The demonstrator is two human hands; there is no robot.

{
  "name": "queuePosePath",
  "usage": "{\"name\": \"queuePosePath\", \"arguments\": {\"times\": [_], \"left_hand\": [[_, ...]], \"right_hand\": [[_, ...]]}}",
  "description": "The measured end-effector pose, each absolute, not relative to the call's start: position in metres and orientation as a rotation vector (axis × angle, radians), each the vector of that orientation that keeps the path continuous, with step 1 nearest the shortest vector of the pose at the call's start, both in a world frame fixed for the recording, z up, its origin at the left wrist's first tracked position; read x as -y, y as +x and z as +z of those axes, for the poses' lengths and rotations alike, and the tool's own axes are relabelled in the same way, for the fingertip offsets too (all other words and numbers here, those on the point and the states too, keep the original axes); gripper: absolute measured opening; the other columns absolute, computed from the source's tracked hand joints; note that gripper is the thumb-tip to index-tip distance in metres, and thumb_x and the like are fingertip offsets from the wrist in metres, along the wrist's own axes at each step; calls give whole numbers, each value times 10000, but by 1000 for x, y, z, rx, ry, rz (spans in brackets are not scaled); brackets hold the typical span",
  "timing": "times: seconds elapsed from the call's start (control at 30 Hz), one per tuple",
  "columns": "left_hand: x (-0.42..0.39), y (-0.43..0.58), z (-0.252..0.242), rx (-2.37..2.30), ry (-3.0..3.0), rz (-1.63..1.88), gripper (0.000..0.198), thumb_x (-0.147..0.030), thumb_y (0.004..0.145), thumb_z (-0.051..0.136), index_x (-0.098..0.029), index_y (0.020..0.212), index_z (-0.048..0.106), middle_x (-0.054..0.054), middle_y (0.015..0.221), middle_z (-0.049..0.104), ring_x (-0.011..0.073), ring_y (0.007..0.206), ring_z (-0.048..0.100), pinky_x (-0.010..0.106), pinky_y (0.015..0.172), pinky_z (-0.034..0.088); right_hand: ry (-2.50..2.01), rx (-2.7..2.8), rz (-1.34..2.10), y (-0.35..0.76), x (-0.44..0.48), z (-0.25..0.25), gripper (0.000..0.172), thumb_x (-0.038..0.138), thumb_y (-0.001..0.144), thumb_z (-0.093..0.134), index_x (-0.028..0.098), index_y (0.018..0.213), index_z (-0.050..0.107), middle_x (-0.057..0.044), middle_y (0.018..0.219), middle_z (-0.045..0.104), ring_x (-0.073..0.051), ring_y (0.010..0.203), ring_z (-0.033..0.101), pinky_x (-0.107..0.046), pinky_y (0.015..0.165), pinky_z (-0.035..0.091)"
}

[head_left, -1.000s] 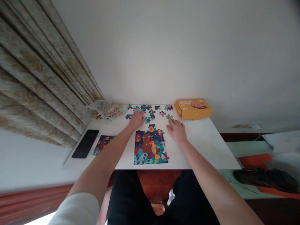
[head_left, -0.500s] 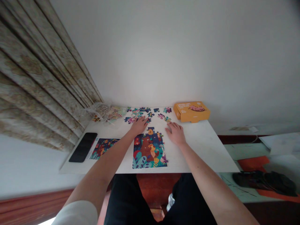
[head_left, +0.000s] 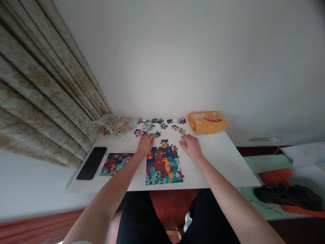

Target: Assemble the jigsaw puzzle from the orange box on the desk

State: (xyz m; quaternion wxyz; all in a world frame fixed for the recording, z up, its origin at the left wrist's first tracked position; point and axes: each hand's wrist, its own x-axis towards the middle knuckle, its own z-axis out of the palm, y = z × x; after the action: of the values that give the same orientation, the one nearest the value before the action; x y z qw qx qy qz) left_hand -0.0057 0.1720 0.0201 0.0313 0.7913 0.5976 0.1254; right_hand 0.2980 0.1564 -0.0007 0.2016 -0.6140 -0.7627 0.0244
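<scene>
A partly joined jigsaw puzzle (head_left: 164,166) with a bear picture lies at the table's front middle, a lone tab of pieces rising from its top edge. Beyond its upper left corner, my left hand (head_left: 145,144) has its fingers close together, their tips on a dark blue puzzle piece (head_left: 157,134). My right hand (head_left: 191,145) rests right of the puzzle, palm down with fingers apart and nothing held. Its fingertips are near a yellow-green puzzle piece (head_left: 182,131). Several loose pieces (head_left: 148,126) are scattered toward the wall.
A reference picture card (head_left: 115,164) lies left of the puzzle, beside a black phone (head_left: 91,163). Clear plastic bags (head_left: 111,123) sit at the back left near the curtain (head_left: 50,74). An orange puzzle box (head_left: 208,122) stands at the back right against the wall.
My left hand has drawn back toward me and left, its fingers closing up, and the dark blue piece has shifted with it. My right hand stays nearly still. The view has shifted slightly.
</scene>
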Motion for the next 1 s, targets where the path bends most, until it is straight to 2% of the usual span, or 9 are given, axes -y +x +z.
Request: {"name": "queuePosePath", "arguments": {"times": [0.23,0.33,0.47,0.6,0.8,0.9,1.0], "left_hand": [[-167,-3,20,-1885,2419,484,321,-196,1006,462,-177,1212,706,124,1317,690,272,1243,613,424,1125,452],[-165,-1,22,-1953,2414,490,298,-183,995,460,-188,1165,705,129,1252,690,287,1207,612,443,1098,458],[-163,-1,25,-1959,2420,483,271,-184,987,474,-192,1141,697,124,1189,686,289,1179,607,430,1069,464],[-163,-1,25,-1981,2405,503,245,-187,985,483,-193,1110,694,125,1159,681,286,1159,606,425,1060,461],[-166,-2,15,-2024,2399,579,200,-198,942,568,-202,1098,693,122,1189,696,298,1180,612,460,1089,434],[-167,-2,11,-2050,2381,633,213,-217,935,589,-200,1120,692,126,1245,691,302,1216,607,485,1153,383],[-167,-2,10,-2017,2365,624,216,-199,930,584,-197,1114,697,120,1245,697,287,1200,620,456,1150,401]], "right_hand": [[-1736,2006,192,299,-173,-4,300,294,979,530,196,1212,691,-119,1287,725,-277,1210,633,-421,1053,446],[-1739,2032,203,287,-193,4,310,274,969,539,184,1225,688,-128,1282,720,-280,1209,623,-403,1027,467],[-1828,2074,153,263,-225,20,375,312,983,559,208,1332,650,-150,1411,653,-338,1338,535,-490,1055,440],[-1978,2076,300,245,-251,30,395,320,1012,535,219,1382,628,-175,1380,670,-353,1307,565,-554,1048,430],[-2018,2066,422,235,-265,34,408,294,1003,555,254,1405,609,-137,1379,667,-325,1311,571,-528,1071,428],[-2021,2074,441,236,-266,36,425,309,997,570,259,1418,590,-143,1361,667,-331,1310,568,-533,1069,425],[-2063,2066,399,234,-267,37,413,274,1003,539,238,1410,599,-169,1345,665,-347,1305,568,-553,1065,420]]}}
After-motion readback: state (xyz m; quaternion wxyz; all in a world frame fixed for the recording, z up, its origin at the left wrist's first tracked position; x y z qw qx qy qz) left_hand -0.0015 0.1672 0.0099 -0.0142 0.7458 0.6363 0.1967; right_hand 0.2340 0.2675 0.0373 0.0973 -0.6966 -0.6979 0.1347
